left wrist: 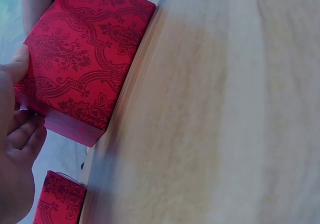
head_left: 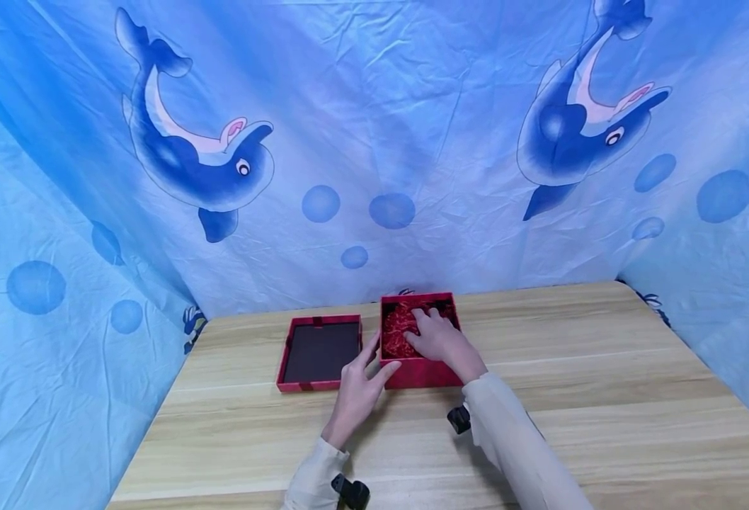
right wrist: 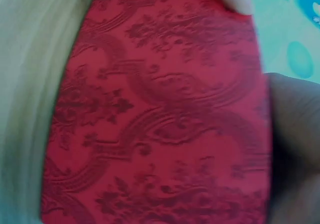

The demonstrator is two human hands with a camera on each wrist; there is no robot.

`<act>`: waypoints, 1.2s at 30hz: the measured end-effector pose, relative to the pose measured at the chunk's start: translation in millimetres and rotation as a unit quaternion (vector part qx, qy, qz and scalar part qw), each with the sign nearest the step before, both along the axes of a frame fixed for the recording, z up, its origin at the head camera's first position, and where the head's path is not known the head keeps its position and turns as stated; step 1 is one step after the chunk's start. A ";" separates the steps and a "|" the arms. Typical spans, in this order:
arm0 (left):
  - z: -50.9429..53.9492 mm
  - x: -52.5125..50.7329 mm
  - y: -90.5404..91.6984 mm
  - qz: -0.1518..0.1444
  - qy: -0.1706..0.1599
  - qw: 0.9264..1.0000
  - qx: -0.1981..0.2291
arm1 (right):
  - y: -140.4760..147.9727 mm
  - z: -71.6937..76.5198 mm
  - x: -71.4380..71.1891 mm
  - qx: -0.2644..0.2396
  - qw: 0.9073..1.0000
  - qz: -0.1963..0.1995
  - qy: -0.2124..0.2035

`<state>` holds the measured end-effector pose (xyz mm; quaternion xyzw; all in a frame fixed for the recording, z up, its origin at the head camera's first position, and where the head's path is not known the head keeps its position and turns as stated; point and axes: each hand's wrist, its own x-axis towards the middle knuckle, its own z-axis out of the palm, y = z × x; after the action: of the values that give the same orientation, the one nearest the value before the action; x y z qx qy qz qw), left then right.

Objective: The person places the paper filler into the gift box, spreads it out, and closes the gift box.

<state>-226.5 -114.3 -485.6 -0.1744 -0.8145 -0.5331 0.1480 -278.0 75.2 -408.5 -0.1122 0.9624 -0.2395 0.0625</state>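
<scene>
A red box point(head_left: 422, 372) with a dark damask pattern stands on the table with its top uncovered. Red shredded paper point(head_left: 397, 329) fills it. My left hand point(head_left: 357, 388) holds the box's near left corner, the thumb at the front and the fingers along the left side. The left wrist view shows that hand point(left wrist: 20, 134) against the patterned box point(left wrist: 85, 53). My right hand point(head_left: 437, 337) reaches over the front rim, its spread fingers touching the paper. In the right wrist view the box's front point(right wrist: 160, 108) covers most of that hand, so its fingertips are hidden.
To the left of the box lies its lid point(head_left: 321, 352), upturned, with a black inside and a red rim. A wood-grain table point(head_left: 234, 432) carries both. Behind hangs a blue cloth point(head_left: 374, 142) printed with dolphins and bubbles.
</scene>
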 end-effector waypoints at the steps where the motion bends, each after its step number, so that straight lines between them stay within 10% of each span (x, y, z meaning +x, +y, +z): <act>1: -0.1 0.1 0.1 0.000 0.001 1.000 0.001 | 0.2 2.2 2.0 0.003 1.000 0.001 0.008; 10: 0.4 1.6 0.4 0.003 0.000 1.000 0.002 | 1.4 17.1 12.9 0.010 0.995 -0.015 0.096; 29: -4.2 1.5 -0.6 -0.001 0.014 1.000 0.008 | 2.0 -11.0 -18.8 0.045 0.989 0.110 -0.087; 36: -3.3 1.2 -0.9 -0.007 0.007 1.000 0.010 | 2.3 0.2 -16.3 0.047 0.991 0.102 -0.070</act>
<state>-225.3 -115.2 -488.8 -0.1820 -0.8070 -0.5409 0.1516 -294.3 77.5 -408.3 -0.1897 0.9494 -0.1934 0.1590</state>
